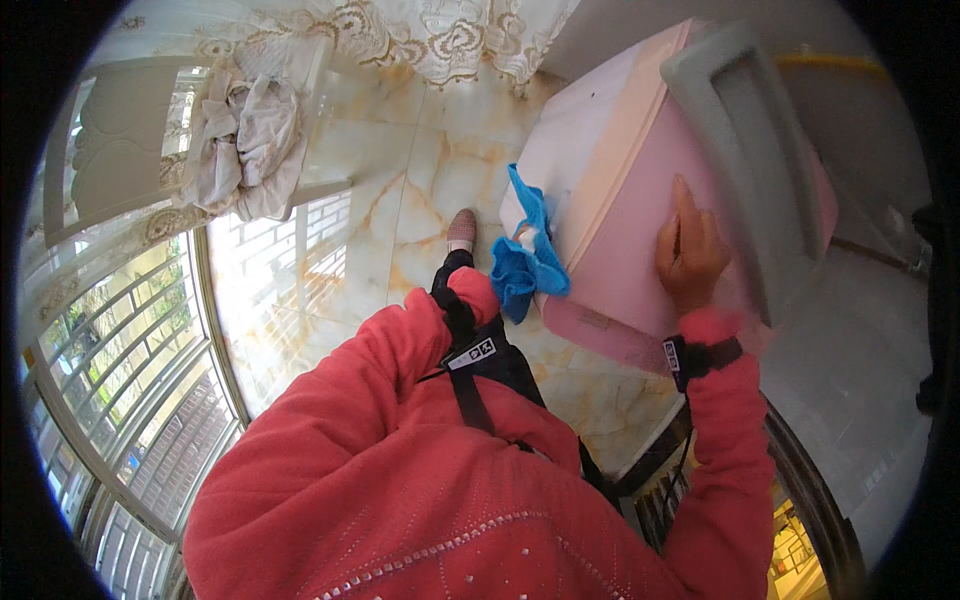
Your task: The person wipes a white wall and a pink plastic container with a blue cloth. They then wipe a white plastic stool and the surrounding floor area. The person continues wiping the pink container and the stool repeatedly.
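Note:
A bright blue cloth (540, 265) hangs bunched at the end of my left sleeve, against the side of a large pink box-shaped thing (615, 235). My left hand (525, 237) is mostly hidden by the cloth and seems closed on it; only a small pale patch shows. On the pink face lies my right hand (692, 250), index finger stretched out and the other fingers bent, with nothing visible in it. A thick grey frame (740, 150) with a long recess runs along the pink thing's right side.
To the left, a white chair (120, 150) carries crumpled pale cloth (255, 135). A barred window (130, 370) stands below it. Lace curtain (440, 35) hangs at the top. My shoe (462, 226) is on the marbled tile floor (385, 190). A dark curved edge (815, 480) lies lower right.

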Demonstrator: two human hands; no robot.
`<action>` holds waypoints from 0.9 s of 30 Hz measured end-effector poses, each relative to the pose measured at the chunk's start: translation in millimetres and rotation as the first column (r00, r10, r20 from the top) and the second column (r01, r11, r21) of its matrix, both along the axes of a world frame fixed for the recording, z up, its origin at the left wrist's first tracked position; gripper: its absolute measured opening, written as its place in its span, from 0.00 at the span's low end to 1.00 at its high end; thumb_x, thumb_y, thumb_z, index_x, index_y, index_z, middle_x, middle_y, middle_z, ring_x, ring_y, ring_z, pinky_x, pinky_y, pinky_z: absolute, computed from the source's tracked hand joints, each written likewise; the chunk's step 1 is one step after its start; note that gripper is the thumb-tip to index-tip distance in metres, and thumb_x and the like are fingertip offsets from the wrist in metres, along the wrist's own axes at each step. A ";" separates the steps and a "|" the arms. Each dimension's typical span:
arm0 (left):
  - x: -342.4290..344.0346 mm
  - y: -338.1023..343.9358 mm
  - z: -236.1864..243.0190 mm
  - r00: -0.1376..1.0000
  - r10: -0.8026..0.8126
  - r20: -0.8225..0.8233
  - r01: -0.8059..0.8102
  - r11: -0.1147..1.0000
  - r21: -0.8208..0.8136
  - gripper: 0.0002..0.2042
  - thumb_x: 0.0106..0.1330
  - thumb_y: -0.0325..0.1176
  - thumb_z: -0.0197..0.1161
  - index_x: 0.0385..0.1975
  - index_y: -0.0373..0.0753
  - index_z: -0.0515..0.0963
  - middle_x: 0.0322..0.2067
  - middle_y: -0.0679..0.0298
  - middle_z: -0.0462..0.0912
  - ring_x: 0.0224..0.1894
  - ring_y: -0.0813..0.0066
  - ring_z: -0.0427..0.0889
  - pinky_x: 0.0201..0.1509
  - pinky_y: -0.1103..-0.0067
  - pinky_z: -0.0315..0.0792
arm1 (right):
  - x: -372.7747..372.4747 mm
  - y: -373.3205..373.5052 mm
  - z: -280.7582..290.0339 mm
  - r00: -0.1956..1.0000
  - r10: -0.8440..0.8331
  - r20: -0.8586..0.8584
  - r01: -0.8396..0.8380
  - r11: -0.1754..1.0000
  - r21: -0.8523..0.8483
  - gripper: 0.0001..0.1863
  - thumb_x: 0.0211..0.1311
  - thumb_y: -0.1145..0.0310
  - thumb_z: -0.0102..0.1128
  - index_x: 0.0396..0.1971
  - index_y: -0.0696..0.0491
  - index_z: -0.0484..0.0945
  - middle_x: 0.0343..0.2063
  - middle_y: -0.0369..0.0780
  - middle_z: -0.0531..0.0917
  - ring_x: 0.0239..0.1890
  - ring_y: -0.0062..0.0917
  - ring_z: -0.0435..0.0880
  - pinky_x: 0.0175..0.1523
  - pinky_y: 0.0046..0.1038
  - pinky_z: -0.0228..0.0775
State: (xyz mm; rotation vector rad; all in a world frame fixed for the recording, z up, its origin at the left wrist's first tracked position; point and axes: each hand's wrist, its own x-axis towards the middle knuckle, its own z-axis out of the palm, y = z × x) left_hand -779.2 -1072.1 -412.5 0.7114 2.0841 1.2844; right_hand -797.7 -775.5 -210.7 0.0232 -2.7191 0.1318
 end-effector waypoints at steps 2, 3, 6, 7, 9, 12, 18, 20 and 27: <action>6.2 -5.5 3.6 1.000 -0.008 -0.013 0.008 1.000 0.005 0.30 0.63 0.36 0.57 0.65 0.36 0.57 0.61 0.44 0.65 0.61 0.53 0.68 0.63 0.67 0.65 | 1.0 0.7 -1.9 1.000 -0.005 -0.025 0.006 1.000 0.009 0.24 0.54 0.75 0.56 0.54 0.50 0.77 0.21 0.37 0.72 0.20 0.30 0.74 0.25 0.29 0.69; 4.9 -0.7 7.8 0.999 -0.003 -0.034 0.004 1.000 0.031 0.31 0.63 0.36 0.57 0.65 0.36 0.57 0.61 0.44 0.65 0.62 0.52 0.68 0.63 0.67 0.65 | 2.1 1.0 -2.5 0.999 -0.003 -0.036 0.003 1.000 0.004 0.24 0.54 0.75 0.56 0.54 0.49 0.77 0.21 0.37 0.72 0.21 0.30 0.75 0.25 0.29 0.70; -6.1 34.0 24.2 0.990 0.049 -0.131 -0.026 0.985 0.172 0.32 0.63 0.36 0.57 0.66 0.35 0.56 0.62 0.43 0.63 0.62 0.50 0.67 0.63 0.67 0.64 | 3.9 3.2 -3.5 0.997 0.011 -0.070 -0.011 1.000 0.006 0.23 0.55 0.74 0.57 0.54 0.47 0.77 0.22 0.37 0.73 0.21 0.29 0.75 0.26 0.29 0.70; -11.3 50.0 26.5 0.980 0.082 -0.183 -0.036 0.969 0.246 0.32 0.63 0.36 0.57 0.66 0.35 0.55 0.63 0.42 0.62 0.63 0.49 0.67 0.64 0.67 0.64 | 4.3 3.4 -4.0 0.996 0.017 -0.088 -0.016 1.000 0.014 0.23 0.55 0.73 0.57 0.54 0.47 0.77 0.22 0.37 0.73 0.21 0.29 0.75 0.26 0.29 0.70; -11.4 57.8 26.8 0.967 0.095 -0.238 -0.023 0.957 0.289 0.33 0.63 0.35 0.57 0.67 0.34 0.54 0.63 0.42 0.61 0.63 0.48 0.66 0.64 0.66 0.64 | 4.4 4.4 -5.5 0.992 0.025 -0.120 -0.022 0.999 0.030 0.22 0.55 0.72 0.57 0.53 0.46 0.77 0.23 0.37 0.74 0.22 0.29 0.76 0.26 0.29 0.71; 16.0 18.5 5.7 0.979 0.038 -0.198 -0.006 0.987 0.160 0.33 0.63 0.35 0.57 0.67 0.33 0.54 0.64 0.41 0.60 0.64 0.47 0.65 0.64 0.66 0.64 | 3.5 6.6 -9.2 0.989 0.022 -0.143 -0.016 0.999 0.041 0.21 0.56 0.71 0.57 0.53 0.43 0.78 0.24 0.37 0.76 0.23 0.31 0.78 0.26 0.29 0.72; 74.9 -40.7 -58.6 0.999 -0.020 -0.030 0.018 0.997 -0.075 0.31 0.65 0.36 0.56 0.66 0.32 0.54 0.64 0.43 0.61 0.64 0.49 0.65 0.65 0.67 0.62 | 3.5 14.2 -17.5 0.982 0.069 -0.177 -0.063 0.997 0.039 0.21 0.57 0.69 0.56 0.53 0.42 0.77 0.25 0.36 0.76 0.24 0.32 0.79 0.27 0.30 0.73; 77.1 -33.5 -49.4 1.000 0.017 -0.012 -0.017 0.999 -0.046 0.31 0.66 0.36 0.55 0.66 0.32 0.54 0.64 0.44 0.61 0.64 0.50 0.65 0.66 0.68 0.62 | 3.5 15.1 -18.6 0.982 0.072 -0.175 -0.067 0.997 0.035 0.22 0.57 0.69 0.56 0.54 0.41 0.77 0.25 0.37 0.76 0.24 0.32 0.79 0.27 0.31 0.73; 34.9 46.0 4.6 0.949 0.315 0.015 -0.295 0.870 0.394 0.29 0.68 0.37 0.54 0.66 0.31 0.55 0.64 0.47 0.63 0.65 0.54 0.64 0.67 0.69 0.59 | 5.3 -1.6 -6.0 0.997 -0.020 -0.071 0.026 0.996 0.082 0.21 0.59 0.69 0.56 0.54 0.42 0.76 0.29 0.37 0.76 0.28 0.32 0.78 0.31 0.33 0.73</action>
